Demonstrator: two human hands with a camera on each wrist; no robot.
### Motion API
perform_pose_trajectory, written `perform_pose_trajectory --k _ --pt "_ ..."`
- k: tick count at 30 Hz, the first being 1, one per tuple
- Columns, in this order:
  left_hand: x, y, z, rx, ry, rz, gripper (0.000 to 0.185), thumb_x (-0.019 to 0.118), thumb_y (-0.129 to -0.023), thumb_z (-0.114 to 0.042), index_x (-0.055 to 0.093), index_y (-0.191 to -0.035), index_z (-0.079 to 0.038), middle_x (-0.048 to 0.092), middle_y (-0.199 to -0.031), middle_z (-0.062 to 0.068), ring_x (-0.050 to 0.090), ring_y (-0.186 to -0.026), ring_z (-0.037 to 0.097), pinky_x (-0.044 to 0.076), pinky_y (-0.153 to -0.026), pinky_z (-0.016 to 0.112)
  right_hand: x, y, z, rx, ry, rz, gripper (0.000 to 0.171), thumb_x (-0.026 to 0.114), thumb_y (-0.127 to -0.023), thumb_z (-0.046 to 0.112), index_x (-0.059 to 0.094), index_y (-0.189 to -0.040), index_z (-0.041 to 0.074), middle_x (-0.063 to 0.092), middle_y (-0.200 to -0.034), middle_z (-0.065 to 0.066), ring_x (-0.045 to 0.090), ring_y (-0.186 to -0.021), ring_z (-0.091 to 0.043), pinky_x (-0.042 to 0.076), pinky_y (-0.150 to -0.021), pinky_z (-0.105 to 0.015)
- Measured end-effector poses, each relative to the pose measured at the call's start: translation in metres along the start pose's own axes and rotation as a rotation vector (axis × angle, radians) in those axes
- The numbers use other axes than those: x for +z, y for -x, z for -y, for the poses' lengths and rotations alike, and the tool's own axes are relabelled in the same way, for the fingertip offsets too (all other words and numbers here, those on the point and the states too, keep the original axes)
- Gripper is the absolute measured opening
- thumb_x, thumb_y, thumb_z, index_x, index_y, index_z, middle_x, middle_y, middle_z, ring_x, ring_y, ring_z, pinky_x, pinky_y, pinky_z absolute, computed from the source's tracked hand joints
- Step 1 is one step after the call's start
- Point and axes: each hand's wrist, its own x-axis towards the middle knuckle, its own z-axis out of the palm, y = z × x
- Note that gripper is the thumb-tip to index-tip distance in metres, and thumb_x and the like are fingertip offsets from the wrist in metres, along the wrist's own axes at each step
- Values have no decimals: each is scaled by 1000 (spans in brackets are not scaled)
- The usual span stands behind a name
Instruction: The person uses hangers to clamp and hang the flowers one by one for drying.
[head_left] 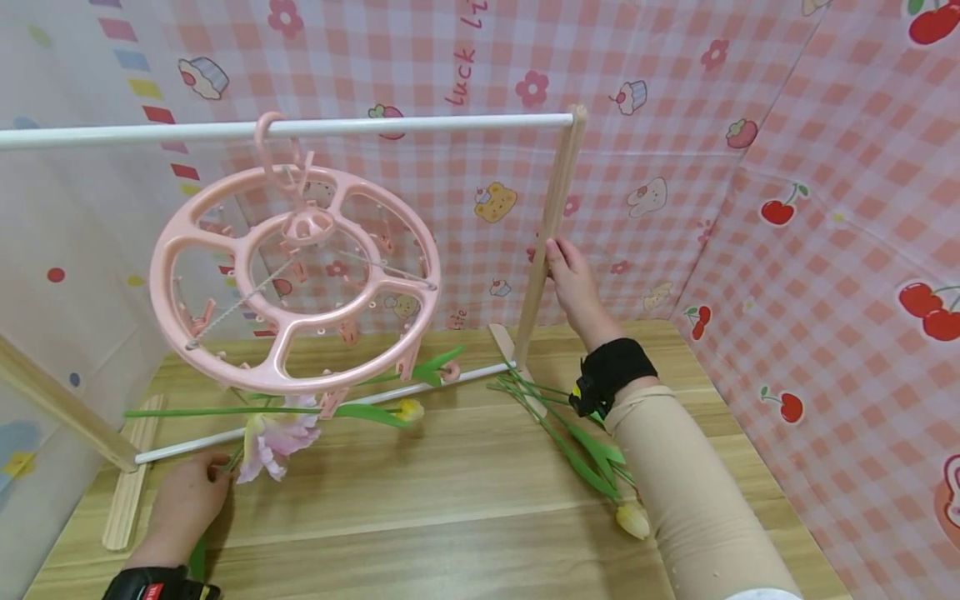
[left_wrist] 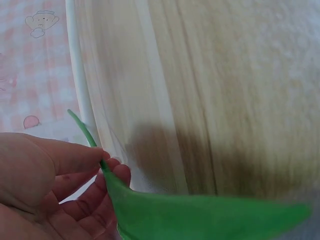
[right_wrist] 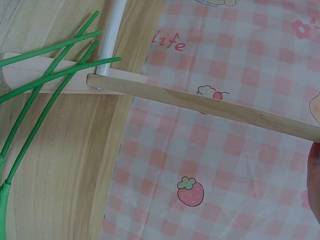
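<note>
My left hand (head_left: 183,504) is low at the left, near the rack's lower bar. Its thumb and fingers pinch a green flower stem (left_wrist: 106,169) with a broad leaf (left_wrist: 200,215); its bloom is out of sight. Right beside those fingers a lilac ruffled flower (head_left: 273,440) hangs below the round pink clip hanger (head_left: 258,385). A yellow tulip (head_left: 409,410) is clipped sideways to the hanger's front, and another flower (head_left: 449,372) hangs behind it. My right hand (head_left: 577,287) grips the rack's right wooden post (head_left: 553,200) around mid-height.
The hanger hooks over the white upper bar (head_left: 450,125). Several loose stems with a yellow tulip (head_left: 632,520) lie on the wooden table (head_left: 450,517) under my right forearm. The lower bar (head_left: 480,373) joins the rack's feet. Checked pink cloth (head_left: 465,250) stands behind.
</note>
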Motion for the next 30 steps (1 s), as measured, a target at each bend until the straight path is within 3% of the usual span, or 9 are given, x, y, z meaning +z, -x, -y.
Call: perform_pose_trajectory --k 4,9,18,21,23,26,28,30 --pt "0 1 0 8 -6 -35 25 54 -87 -7 63 -104 9 63 -77 15 54 -67 25 39 -52 29 0 0 0 -1 -4 2 47 39 -101 30 47 -131 -5 56 -122 -29 55 -113 -30 43 -105 -41" --pt "-3 4 -3 -21 15 -50 28 52 -89 -8 61 -109 9 63 -81 17 55 -69 25 39 -52 28 0 0 -1 4 9 1 48 39 -101 32 48 -129 -5 57 -121 -28 56 -110 -26 44 -104 -39" --pt "-12 13 -11 -55 84 -235 27 49 -88 -4 62 -110 6 65 -87 21 60 -73 28 40 -53 27 -1 -1 -1 -4 16 3 46 39 -101 33 50 -128 -2 58 -120 -27 57 -111 -27 45 -104 -39" --pt "-14 15 -13 -77 105 -323 23 51 -89 -6 64 -105 4 66 -86 19 58 -70 20 38 -54 24 -2 1 3 -1 10 8 44 39 -102 30 50 -129 -3 57 -121 -29 56 -113 -29 44 -106 -40" --pt "-16 16 -16 -102 131 -370 21 52 -90 -7 65 -104 4 66 -88 19 53 -69 5 37 -56 22 -2 3 7 3 1 15 43 38 -102 27 49 -129 -5 56 -122 -30 55 -114 -32 43 -106 -41" --pt "-20 19 -20 -163 185 -401 23 52 -93 -10 64 -107 4 65 -95 20 38 -66 -13 35 -57 18 -2 2 8 6 6 19 43 38 -102 28 49 -128 -5 57 -122 -29 55 -113 -30 44 -105 -41" --pt "-24 21 -22 -203 212 -410 26 51 -95 -13 63 -111 3 64 -99 21 29 -66 -19 35 -58 18 -2 0 4 -2 4 15 45 39 -102 29 49 -128 -6 57 -121 -29 56 -111 -27 45 -104 -41" --pt "-26 24 -24 -235 240 -431 28 49 -96 -15 62 -114 3 62 -101 20 29 -67 -19 34 -58 15 -1 -2 -1 -5 14 11 47 39 -101 32 49 -127 -6 58 -121 -27 57 -109 -24 45 -104 -39"
